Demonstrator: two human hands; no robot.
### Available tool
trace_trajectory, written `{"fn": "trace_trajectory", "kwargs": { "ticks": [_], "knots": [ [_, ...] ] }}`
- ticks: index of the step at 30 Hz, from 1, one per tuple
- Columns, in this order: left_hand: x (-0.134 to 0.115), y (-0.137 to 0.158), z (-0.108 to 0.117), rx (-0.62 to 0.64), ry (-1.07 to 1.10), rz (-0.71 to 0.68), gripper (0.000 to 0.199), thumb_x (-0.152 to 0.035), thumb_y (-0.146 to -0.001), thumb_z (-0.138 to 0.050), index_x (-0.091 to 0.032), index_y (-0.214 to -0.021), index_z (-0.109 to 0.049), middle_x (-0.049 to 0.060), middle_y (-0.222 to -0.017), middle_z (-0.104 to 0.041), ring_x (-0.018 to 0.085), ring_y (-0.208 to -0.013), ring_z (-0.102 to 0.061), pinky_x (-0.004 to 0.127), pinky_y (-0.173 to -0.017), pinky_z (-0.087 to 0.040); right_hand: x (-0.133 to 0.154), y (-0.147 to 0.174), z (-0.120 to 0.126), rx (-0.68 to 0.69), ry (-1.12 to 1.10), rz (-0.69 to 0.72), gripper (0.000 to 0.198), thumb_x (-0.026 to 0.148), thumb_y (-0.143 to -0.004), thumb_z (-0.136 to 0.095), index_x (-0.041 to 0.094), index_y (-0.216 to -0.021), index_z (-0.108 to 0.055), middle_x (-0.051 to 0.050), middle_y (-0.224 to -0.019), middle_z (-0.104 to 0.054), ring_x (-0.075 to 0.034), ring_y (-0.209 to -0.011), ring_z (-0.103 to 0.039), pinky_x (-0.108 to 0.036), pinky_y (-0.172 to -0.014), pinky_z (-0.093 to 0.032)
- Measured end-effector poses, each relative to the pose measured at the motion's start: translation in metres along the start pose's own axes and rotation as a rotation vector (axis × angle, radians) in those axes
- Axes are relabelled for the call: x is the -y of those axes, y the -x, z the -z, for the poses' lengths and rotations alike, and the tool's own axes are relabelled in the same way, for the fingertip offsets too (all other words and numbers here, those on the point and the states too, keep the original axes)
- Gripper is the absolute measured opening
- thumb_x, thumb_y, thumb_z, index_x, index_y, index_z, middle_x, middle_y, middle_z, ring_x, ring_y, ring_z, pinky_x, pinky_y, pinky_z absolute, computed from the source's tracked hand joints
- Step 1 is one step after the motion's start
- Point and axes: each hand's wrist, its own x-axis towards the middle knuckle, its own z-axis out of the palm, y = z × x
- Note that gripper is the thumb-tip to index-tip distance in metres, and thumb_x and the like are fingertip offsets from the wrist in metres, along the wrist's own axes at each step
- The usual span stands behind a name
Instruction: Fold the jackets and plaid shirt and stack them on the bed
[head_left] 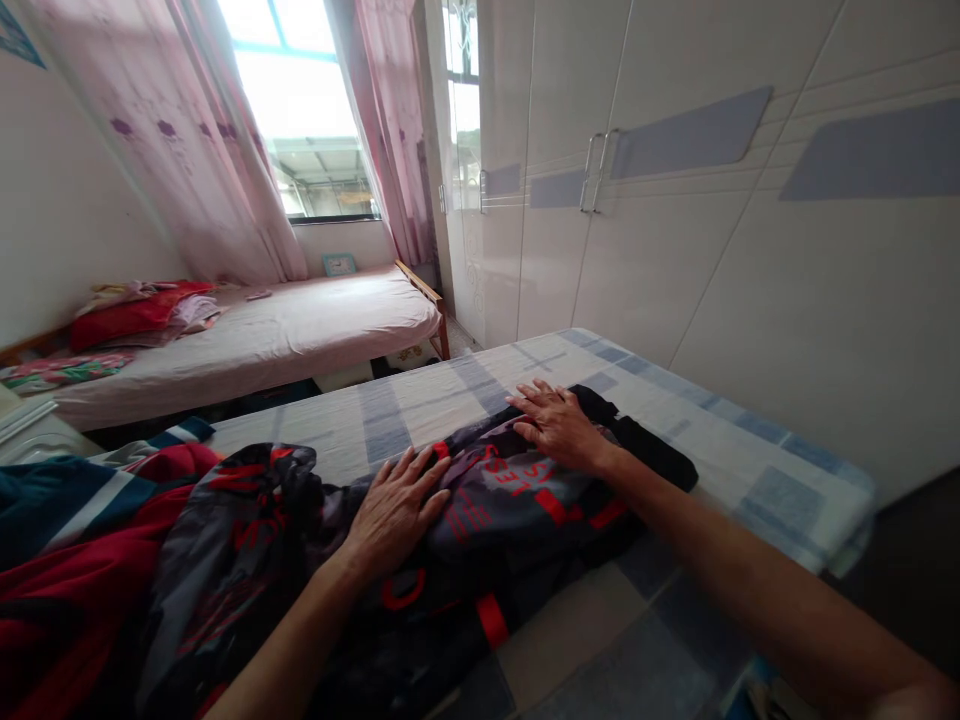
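A dark grey and black jacket (517, 530) with red lettering and red trim lies spread across the bed in front of me. My left hand (397, 500) rests palm down on its middle part, fingers stretched out. Farther right, my right hand (559, 425) presses flat on the jacket near its black end, with the fingers apart. Neither hand grips the cloth. A bunched, patterned part of dark cloth (225, 540) with red marks lies left of my left hand; whether it belongs to the same jacket I cannot tell.
Red and teal clothes (82, 520) are heaped at the left. The blue and white checked sheet (645, 360) covers this bed. Beyond stands another bed (322, 325) with folded bedding (142, 315), below a curtained window (300, 100). White wardrobe doors (675, 250) line the right.
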Motion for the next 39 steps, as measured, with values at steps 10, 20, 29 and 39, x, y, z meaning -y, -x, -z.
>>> {"fn": "trace_trajectory", "kwargs": {
  "ticks": [10,20,29,39],
  "knots": [
    [0.015,0.007,-0.016,0.026,-0.111,0.116,0.05,-0.047,-0.093,-0.032,-0.029,-0.139,-0.041,0.01,-0.147,-0.037,0.033,-0.137,-0.027,0.052,-0.109,-0.024,-0.043,-0.002,-0.039,0.208,0.039,-0.287,0.061,0.056,-0.091,-0.026,0.022,-0.139,-0.042,-0.006,-0.148,-0.036,-0.03,-0.138,-0.024,-0.048,-0.108,-0.022],
    [0.023,0.077,0.05,-0.455,-0.114,0.234,0.045,-0.03,-0.091,-0.041,-0.019,-0.135,-0.045,0.01,-0.143,-0.043,0.024,-0.133,-0.037,0.04,-0.111,-0.029,-0.056,-0.004,-0.048,0.144,0.068,-0.205,0.055,0.046,-0.091,-0.032,0.016,-0.133,-0.049,-0.009,-0.142,-0.045,-0.031,-0.132,-0.036,-0.046,-0.104,-0.032],
    [0.079,0.138,0.07,-0.595,0.315,0.796,0.039,-0.034,-0.067,-0.065,-0.013,-0.101,-0.062,0.017,-0.103,-0.066,0.035,-0.109,-0.057,0.047,-0.099,-0.039,0.01,-0.014,-0.005,-0.275,-0.089,-0.055,0.046,0.037,-0.089,-0.035,0.012,-0.122,-0.056,-0.014,-0.126,-0.057,-0.028,-0.123,-0.045,-0.044,-0.102,-0.036],
    [0.01,0.111,0.103,-0.824,0.665,0.586,0.038,-0.033,-0.08,-0.054,-0.017,-0.115,-0.06,0.003,-0.087,-0.069,0.016,-0.071,-0.064,0.026,-0.067,-0.053,0.083,0.016,-0.004,-0.122,-0.381,0.19,0.042,0.037,-0.09,-0.041,0.017,-0.123,-0.055,-0.012,-0.133,-0.052,-0.024,-0.125,-0.046,-0.042,-0.103,-0.037]
  ]
}}
